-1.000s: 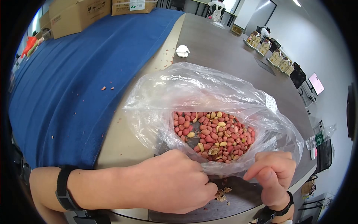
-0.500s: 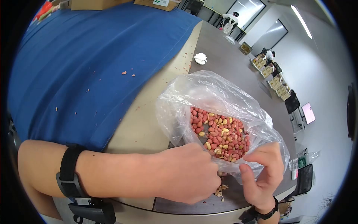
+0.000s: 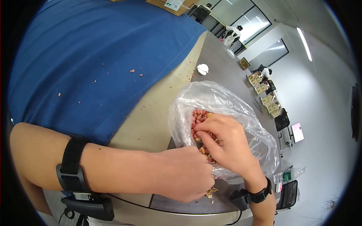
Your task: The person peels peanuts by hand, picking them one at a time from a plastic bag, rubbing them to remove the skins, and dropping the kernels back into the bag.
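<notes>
A clear plastic bag (image 3: 222,96) lies open on the table with many red-skinned peanuts (image 3: 199,117) inside, some of them pale and peeled. My right hand (image 3: 226,141) reaches into the bag mouth. Its thumb and forefinger are pinched together over the peanuts at the left side; whatever they hold is hidden. Beside the near edge of the bag my left hand (image 3: 184,171) is closed in a fist, knuckles up, and its fingertips are out of sight. Bits of dry skin or shell (image 3: 211,193) lie on the tabletop just right of that fist.
A blue cloth (image 3: 113,49) with scattered skin flakes covers the left of the table. A crumpled white tissue (image 3: 203,69) lies beyond the bag. Farther off are a cardboard box (image 3: 171,5), a plastic bottle (image 3: 288,175), chairs, trays of boxes and seated people.
My right hand has moved left and forward, from the bag's right edge down into the peanuts. The left fist stays by the bag, and the whole view has shifted slightly.
</notes>
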### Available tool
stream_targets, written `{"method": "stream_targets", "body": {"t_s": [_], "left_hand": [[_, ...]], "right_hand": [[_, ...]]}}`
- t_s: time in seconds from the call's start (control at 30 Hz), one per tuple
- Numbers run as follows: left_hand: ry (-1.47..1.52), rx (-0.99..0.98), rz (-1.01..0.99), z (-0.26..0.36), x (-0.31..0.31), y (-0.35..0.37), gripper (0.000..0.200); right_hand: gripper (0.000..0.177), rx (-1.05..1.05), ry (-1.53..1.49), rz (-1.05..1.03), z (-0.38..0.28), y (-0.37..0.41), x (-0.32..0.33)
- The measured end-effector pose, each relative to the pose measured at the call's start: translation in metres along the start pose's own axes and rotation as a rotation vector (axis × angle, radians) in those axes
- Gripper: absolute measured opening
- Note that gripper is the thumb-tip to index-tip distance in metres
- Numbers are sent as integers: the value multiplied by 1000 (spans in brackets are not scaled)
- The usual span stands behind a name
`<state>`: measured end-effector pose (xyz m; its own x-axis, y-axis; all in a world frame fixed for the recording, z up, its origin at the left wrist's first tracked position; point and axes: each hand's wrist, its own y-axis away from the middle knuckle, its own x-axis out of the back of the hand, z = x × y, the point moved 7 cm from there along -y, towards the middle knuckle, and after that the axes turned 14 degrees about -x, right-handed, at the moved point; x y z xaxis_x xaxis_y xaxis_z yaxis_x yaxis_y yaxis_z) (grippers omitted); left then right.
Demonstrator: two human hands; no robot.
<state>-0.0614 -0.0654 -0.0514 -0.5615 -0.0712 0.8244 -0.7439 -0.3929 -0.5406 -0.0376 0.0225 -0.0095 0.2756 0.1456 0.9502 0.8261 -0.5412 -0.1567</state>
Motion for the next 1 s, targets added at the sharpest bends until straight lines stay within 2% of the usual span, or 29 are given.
{"method": "stream_targets", "body": {"t_s": [0.13, 0.2, 0.43, 0.53, 0.6, 0.67, 0.73, 0.77, 0.83, 0.87, 0.93, 0.97, 1.0], "left_hand": [[10, 15, -21, -2, -1, 0, 28], [24, 17, -37, -3, -1, -1, 28], [38, 17, -46, -3, 0, -1, 28], [23, 16, -35, -2, 2, 0, 27], [15, 34, -45, -3, 3, -1, 27], [9, 44, -53, -2, 5, -1, 27], [122, 181, 60, -8, 11, 0, 24], [127, 178, 60, -8, 8, -1, 24], [320, 297, 296, -19, 12, 2, 21], [326, 293, 289, -19, 14, 0, 21], [505, 417, 299, -26, 15, 1, 20], [554, 422, 380, -27, 16, 1, 20], [562, 422, 365, -27, 14, 0, 20]], "right_hand": [[9, 13, 62, 24, -7, -4, -1], [12, -207, 12, -106, 3, -7, -5], [17, -243, -28, -123, 8, -10, -9], [16, -215, -73, -35, 10, -1, -4], [15, -68, -131, 194, 3, 13, 23], [18, -68, -144, 229, 4, 34, 36], [18, -111, -204, 301, 8, 57, 47], [18, -117, -202, 300, 10, 66, 48], [20, -53, -227, 364, 9, 83, 52], [20, -62, -229, 369, 10, 90, 52], [23, -72, -406, 345, 14, 101, 51], [25, -78, -479, 319, 16, 104, 49], [25, -90, -487, 327, 19, 107, 48]]}}
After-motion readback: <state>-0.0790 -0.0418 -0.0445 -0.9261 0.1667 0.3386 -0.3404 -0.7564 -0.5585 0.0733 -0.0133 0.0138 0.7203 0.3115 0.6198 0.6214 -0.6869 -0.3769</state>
